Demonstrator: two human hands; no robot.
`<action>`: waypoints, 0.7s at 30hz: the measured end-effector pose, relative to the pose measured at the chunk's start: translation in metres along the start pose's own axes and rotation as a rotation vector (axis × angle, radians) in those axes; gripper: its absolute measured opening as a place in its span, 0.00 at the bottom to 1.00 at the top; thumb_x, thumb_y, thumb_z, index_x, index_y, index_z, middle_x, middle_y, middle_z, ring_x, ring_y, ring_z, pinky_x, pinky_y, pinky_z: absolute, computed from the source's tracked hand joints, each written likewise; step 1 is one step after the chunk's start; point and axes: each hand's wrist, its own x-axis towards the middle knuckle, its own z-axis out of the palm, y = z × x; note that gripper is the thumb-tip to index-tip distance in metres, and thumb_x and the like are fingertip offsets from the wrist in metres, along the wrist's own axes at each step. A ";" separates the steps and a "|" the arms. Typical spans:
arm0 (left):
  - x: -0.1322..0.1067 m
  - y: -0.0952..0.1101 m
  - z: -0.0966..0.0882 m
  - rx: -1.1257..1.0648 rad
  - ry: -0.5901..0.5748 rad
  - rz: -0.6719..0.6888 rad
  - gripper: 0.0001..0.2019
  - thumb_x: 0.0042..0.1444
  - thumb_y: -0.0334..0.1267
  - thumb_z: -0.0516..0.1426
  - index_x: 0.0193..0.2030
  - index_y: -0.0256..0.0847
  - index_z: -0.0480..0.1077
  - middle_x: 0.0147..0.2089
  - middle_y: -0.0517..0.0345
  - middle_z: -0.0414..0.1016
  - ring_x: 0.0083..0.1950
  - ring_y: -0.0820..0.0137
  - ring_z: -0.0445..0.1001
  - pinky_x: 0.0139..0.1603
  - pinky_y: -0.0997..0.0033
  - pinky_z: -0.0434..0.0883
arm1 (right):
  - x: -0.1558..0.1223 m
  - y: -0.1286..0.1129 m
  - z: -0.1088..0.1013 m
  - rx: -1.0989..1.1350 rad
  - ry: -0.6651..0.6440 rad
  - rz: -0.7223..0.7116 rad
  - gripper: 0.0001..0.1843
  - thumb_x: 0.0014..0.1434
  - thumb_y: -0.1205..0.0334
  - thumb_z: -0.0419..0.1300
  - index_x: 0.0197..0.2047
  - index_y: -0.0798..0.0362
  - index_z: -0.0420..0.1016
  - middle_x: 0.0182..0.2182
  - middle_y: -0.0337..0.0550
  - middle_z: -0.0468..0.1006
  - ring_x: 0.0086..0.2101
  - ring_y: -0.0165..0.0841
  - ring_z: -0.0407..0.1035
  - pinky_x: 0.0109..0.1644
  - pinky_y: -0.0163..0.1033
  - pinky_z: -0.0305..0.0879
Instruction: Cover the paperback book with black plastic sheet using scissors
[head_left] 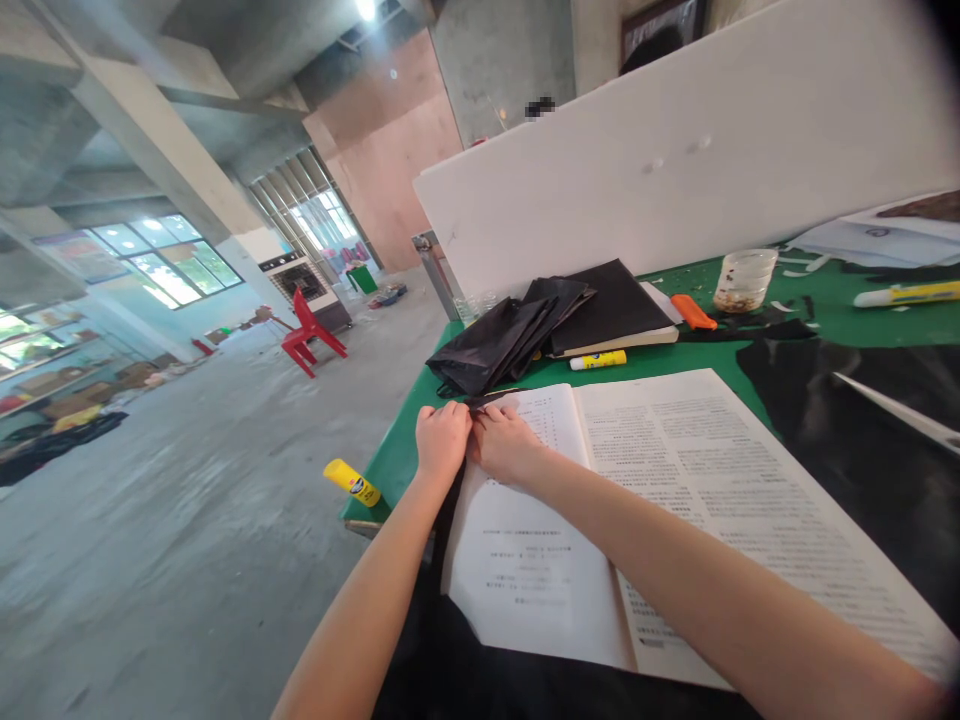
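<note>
A large open book [675,480] lies on the green table [390,460], on a black sheet [442,520] that sticks out along its left edge. My left hand [441,440] and my right hand [504,440] are side by side at the book's top left corner. Both have their fingers curled and pinch the black sheet's edge there, where a thin dark strip shows just above the fingertips.
A pile of black folded sheets [495,345] and a black-covered book [615,315] lie beyond the hands. Glue sticks [598,360] [352,482] [907,294], an orange cutter [693,312], a glass jar [742,280], more black material [847,400]. White foam board [675,160] behind. Red chairs [309,335] on the floor.
</note>
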 end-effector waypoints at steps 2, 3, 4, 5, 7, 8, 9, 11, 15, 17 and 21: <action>-0.002 0.000 0.002 -0.005 0.001 -0.010 0.10 0.61 0.34 0.48 0.33 0.41 0.69 0.32 0.53 0.74 0.34 0.65 0.71 0.39 0.63 0.55 | 0.000 -0.001 -0.003 -0.003 -0.015 -0.003 0.19 0.61 0.61 0.46 0.49 0.59 0.71 0.47 0.55 0.72 0.49 0.43 0.57 0.48 0.47 0.55; -0.002 0.000 0.003 -0.008 0.001 -0.017 0.10 0.61 0.34 0.48 0.34 0.41 0.69 0.32 0.53 0.74 0.34 0.65 0.71 0.39 0.63 0.55 | 0.000 -0.001 -0.004 -0.004 -0.020 -0.001 0.19 0.61 0.61 0.46 0.49 0.59 0.71 0.46 0.55 0.72 0.49 0.43 0.58 0.47 0.47 0.55; -0.003 0.000 0.004 -0.011 0.002 -0.022 0.10 0.61 0.34 0.48 0.34 0.41 0.70 0.32 0.53 0.74 0.34 0.65 0.71 0.39 0.63 0.56 | -0.001 -0.001 -0.005 -0.004 -0.024 0.001 0.18 0.61 0.61 0.46 0.49 0.59 0.71 0.45 0.55 0.73 0.48 0.43 0.58 0.47 0.47 0.55; -0.003 0.000 0.005 -0.014 0.002 -0.027 0.10 0.61 0.34 0.48 0.35 0.41 0.70 0.32 0.53 0.74 0.34 0.65 0.71 0.39 0.63 0.56 | -0.001 -0.001 -0.006 -0.003 -0.025 0.003 0.18 0.61 0.62 0.46 0.48 0.59 0.71 0.45 0.55 0.73 0.47 0.42 0.58 0.46 0.47 0.55; -0.004 0.000 0.006 -0.019 0.002 -0.031 0.10 0.61 0.34 0.48 0.35 0.41 0.70 0.33 0.53 0.74 0.34 0.65 0.71 0.39 0.63 0.56 | -0.002 -0.002 -0.006 0.000 -0.019 0.005 0.18 0.62 0.62 0.46 0.48 0.59 0.71 0.45 0.55 0.73 0.48 0.42 0.58 0.47 0.46 0.55; -0.004 0.000 0.006 -0.022 0.002 -0.032 0.10 0.61 0.34 0.48 0.35 0.41 0.70 0.33 0.53 0.74 0.34 0.65 0.71 0.39 0.63 0.56 | -0.002 -0.002 -0.006 0.002 -0.014 0.008 0.18 0.62 0.62 0.45 0.48 0.60 0.71 0.45 0.55 0.73 0.48 0.42 0.58 0.47 0.46 0.55; -0.003 0.000 0.005 -0.024 0.002 -0.031 0.10 0.61 0.34 0.48 0.36 0.41 0.70 0.33 0.53 0.74 0.34 0.65 0.71 0.39 0.64 0.56 | -0.002 -0.002 -0.005 0.004 -0.008 0.012 0.19 0.62 0.61 0.45 0.49 0.60 0.71 0.45 0.54 0.73 0.49 0.41 0.57 0.48 0.46 0.55; -0.003 0.000 0.005 -0.027 0.004 -0.031 0.10 0.61 0.34 0.48 0.36 0.41 0.70 0.34 0.53 0.75 0.35 0.66 0.71 0.39 0.64 0.56 | -0.001 -0.001 -0.003 0.007 0.003 0.023 0.20 0.62 0.60 0.45 0.50 0.61 0.69 0.46 0.54 0.73 0.49 0.41 0.57 0.49 0.46 0.55; -0.003 0.000 0.004 -0.025 0.005 -0.032 0.10 0.61 0.34 0.47 0.36 0.42 0.70 0.34 0.54 0.75 0.35 0.66 0.71 0.40 0.64 0.56 | 0.001 0.000 -0.001 0.011 0.015 0.027 0.20 0.62 0.58 0.45 0.50 0.61 0.69 0.46 0.54 0.73 0.49 0.42 0.57 0.49 0.46 0.54; -0.003 0.000 0.003 -0.023 0.005 -0.032 0.10 0.61 0.34 0.47 0.36 0.42 0.70 0.34 0.54 0.75 0.35 0.66 0.71 0.40 0.64 0.56 | 0.001 -0.001 -0.002 0.013 0.010 0.023 0.20 0.62 0.59 0.46 0.49 0.60 0.70 0.45 0.54 0.73 0.48 0.42 0.58 0.48 0.47 0.54; -0.003 -0.001 0.004 -0.022 0.001 -0.031 0.11 0.61 0.34 0.47 0.35 0.42 0.70 0.33 0.54 0.74 0.34 0.66 0.70 0.40 0.64 0.56 | 0.003 -0.001 -0.004 0.025 -0.001 0.039 0.19 0.61 0.58 0.47 0.48 0.60 0.70 0.43 0.54 0.74 0.47 0.43 0.58 0.48 0.47 0.53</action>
